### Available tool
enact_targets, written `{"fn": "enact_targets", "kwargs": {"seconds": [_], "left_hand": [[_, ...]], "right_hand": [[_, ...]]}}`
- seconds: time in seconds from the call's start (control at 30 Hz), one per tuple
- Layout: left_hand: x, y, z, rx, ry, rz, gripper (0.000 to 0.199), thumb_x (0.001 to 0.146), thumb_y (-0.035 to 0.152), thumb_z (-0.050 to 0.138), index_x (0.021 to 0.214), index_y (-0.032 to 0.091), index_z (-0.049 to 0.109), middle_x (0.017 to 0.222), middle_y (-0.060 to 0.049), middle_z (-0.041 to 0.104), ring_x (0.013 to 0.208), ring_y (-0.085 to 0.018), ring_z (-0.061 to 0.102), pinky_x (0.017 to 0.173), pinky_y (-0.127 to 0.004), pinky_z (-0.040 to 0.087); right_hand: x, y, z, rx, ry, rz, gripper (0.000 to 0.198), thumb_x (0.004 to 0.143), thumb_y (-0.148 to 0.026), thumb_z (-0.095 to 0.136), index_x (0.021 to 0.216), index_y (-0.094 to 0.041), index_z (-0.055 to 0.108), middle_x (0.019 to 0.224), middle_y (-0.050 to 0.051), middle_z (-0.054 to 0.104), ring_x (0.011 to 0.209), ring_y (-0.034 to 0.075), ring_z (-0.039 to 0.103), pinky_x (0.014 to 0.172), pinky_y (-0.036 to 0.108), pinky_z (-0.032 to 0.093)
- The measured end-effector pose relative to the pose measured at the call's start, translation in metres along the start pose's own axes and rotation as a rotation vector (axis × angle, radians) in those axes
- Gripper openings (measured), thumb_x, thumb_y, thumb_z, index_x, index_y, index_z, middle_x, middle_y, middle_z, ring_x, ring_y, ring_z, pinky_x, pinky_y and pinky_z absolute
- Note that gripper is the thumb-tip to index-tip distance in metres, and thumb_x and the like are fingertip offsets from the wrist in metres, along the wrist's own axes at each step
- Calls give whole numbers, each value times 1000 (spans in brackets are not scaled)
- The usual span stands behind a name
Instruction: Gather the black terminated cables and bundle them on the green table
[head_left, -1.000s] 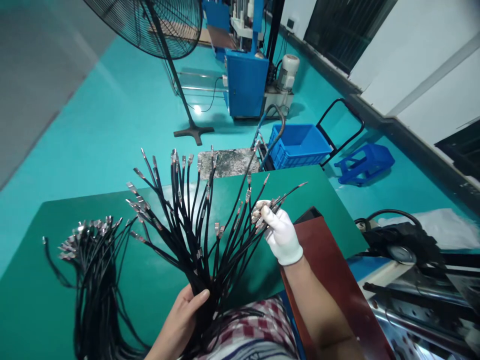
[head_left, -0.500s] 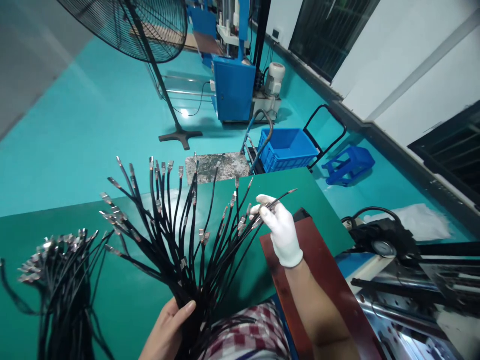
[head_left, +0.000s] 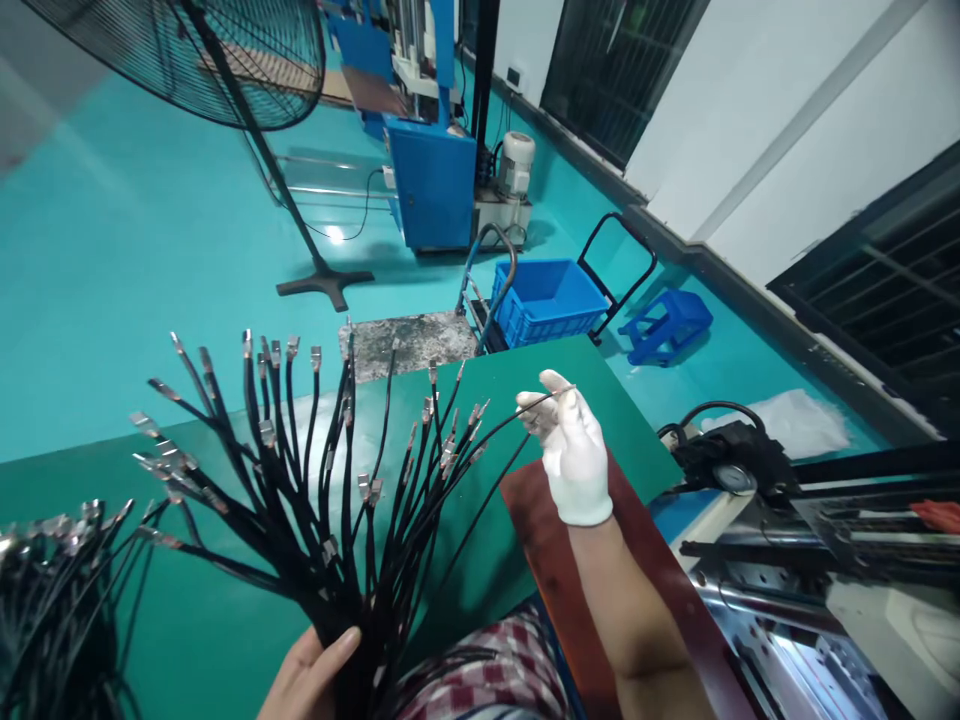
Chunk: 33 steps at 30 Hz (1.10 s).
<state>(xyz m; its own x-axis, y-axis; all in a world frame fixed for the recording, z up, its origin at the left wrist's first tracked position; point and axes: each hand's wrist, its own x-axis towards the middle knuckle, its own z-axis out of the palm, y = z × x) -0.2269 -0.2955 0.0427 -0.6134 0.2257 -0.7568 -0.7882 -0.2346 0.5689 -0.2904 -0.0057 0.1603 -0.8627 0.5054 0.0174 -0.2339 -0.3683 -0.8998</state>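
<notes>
My bare left hand point(head_left: 311, 672) is closed around the lower part of a bundle of black cables point(head_left: 352, 600). Metal terminals tip the cables, which fan out above the green table. My right hand point(head_left: 574, 450), in a white glove, pinches one black cable point(head_left: 517, 412) near its end, between thumb and a finger, to the right of the fan. Its other fingers are spread. A second cable bundle point(head_left: 56, 600) lies on the table at the left, partly cut off by the frame edge.
The green table point(head_left: 225, 640) spans the front, with a brown-red board point(head_left: 547, 540) at its right. Machinery point(head_left: 780, 600) stands close on the right. Beyond the table are a blue crate point(head_left: 551, 300) on a trolley, a blue stool point(head_left: 667, 325) and a standing fan point(head_left: 247, 110).
My right hand has moved off the cluster of terminals and now holds a single cable's end. The camera view has shifted right, and the left hand keeps its grip.
</notes>
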Motion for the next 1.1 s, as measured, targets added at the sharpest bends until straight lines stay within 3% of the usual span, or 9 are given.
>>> {"fn": "enact_targets", "kwargs": {"seconds": [0.2, 0.3, 0.47, 0.57, 0.7, 0.8, 0.87, 0.97, 1.1], "left_hand": [[-7, 9, 14, 9, -3, 29, 44, 53, 42, 87, 87, 16, 73, 83, -6, 76, 97, -33, 67, 88, -40, 54], [-8, 10, 17, 11, 1, 40, 43, 53, 42, 87, 85, 16, 73, 83, -6, 75, 96, -33, 67, 88, -40, 53], [-8, 10, 17, 33, -8, 30, 46, 53, 45, 86, 87, 16, 74, 84, -8, 75, 92, -34, 68, 80, -40, 56], [-7, 10, 16, 32, -32, 37, 47, 54, 45, 85, 90, 16, 74, 83, -8, 75, 89, -33, 68, 78, -39, 56], [-7, 9, 16, 35, -49, 50, 47, 57, 44, 84, 92, 15, 73, 79, -8, 74, 81, -29, 69, 76, -36, 55], [-8, 9, 16, 38, -33, 57, 49, 58, 44, 83, 96, 15, 72, 78, -7, 74, 75, -27, 68, 69, -33, 54], [-9, 10, 16, 49, -23, 49, 51, 58, 44, 83, 98, 15, 72, 78, -7, 74, 71, -26, 68, 63, -31, 52], [-9, 9, 16, 42, -35, 51, 50, 57, 44, 84, 97, 15, 72, 77, -6, 73, 67, -24, 67, 60, -29, 51], [-7, 6, 13, 13, -82, 65, 46, 63, 42, 81, 99, 16, 71, 78, -6, 73, 70, -23, 67, 64, -29, 51]], "right_hand": [[5, 3, 0, 92, 3, 16, 15, 85, -35, 66, 92, -22, 64, 87, 1, 72, 79, 11, 66, 68, 22, 48], [6, 9, -2, 167, -58, 128, 21, 85, -40, 65, 97, -24, 63, 96, 1, 71, 81, 11, 65, 66, 22, 49], [0, 18, -5, 197, -132, 250, 27, 86, -43, 62, 105, -23, 62, 100, 3, 70, 89, 15, 67, 75, 27, 51], [-6, 21, -7, 169, -132, 257, 27, 85, -41, 65, 105, -23, 63, 98, 3, 72, 87, 15, 68, 74, 26, 51], [-14, 29, -7, 73, -81, 282, 29, 82, -46, 67, 97, -21, 65, 81, 2, 72, 71, 14, 67, 69, 27, 52], [-18, 37, -4, 13, -54, 221, 29, 80, -46, 70, 89, -20, 64, 80, 1, 68, 72, 12, 63, 67, 23, 50], [-21, 43, -2, -2, -81, 204, 29, 78, -45, 72, 93, -21, 64, 85, -1, 64, 70, 7, 58, 59, 17, 44], [-25, 48, 1, -46, -179, 292, 35, 75, -44, 75, 100, -22, 64, 84, -2, 59, 61, 5, 49, 48, 16, 34], [-29, 51, 6, -215, -216, 287, 28, 74, -41, 75, 90, -18, 67, 74, -2, 58, 56, 7, 44, 49, 19, 34]]}}
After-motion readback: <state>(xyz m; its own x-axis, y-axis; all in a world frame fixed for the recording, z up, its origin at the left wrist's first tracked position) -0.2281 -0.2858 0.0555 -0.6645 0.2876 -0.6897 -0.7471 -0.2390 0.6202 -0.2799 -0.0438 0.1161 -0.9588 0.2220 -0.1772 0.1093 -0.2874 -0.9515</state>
